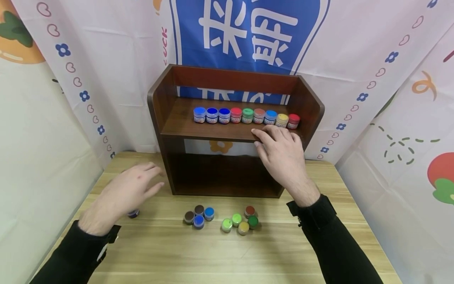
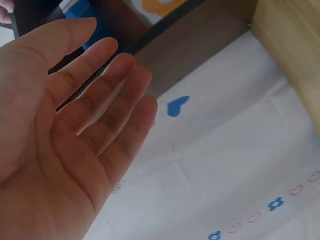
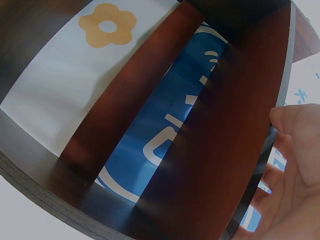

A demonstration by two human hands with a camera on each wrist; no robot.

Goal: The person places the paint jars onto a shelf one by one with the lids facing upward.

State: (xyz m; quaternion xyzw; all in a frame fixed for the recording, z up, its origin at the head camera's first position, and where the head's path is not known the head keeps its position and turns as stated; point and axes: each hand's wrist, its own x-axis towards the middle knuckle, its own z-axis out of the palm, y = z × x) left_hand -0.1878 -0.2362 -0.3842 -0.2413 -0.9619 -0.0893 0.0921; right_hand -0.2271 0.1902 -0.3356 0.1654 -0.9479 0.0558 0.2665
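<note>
My right hand (image 1: 283, 152) is at the front edge of the upper shelf (image 1: 177, 126) of a dark brown wooden rack, below the right end of a row of small paint jars. In the right wrist view the thumb (image 3: 295, 130) is right at the board's edge, fingers partly hidden behind it; no jar shows in this hand. The row runs from blue jars (image 1: 211, 115) at left to a red jar (image 1: 293, 121) at right. Left of the rack, over the table, my left hand (image 1: 129, 191) holds nothing, its fingers (image 2: 107, 100) extended. A dark-lidded jar (image 1: 133, 213) partly shows beside its wrist.
On the wooden table (image 1: 170, 256) stand two loose groups of jars: brown and blue lids, including a blue jar (image 1: 199, 221), and green, yellow and reddish-brown lids, including a yellow jar (image 1: 243, 228). A printed cloth (image 1: 120, 79) hangs behind the rack.
</note>
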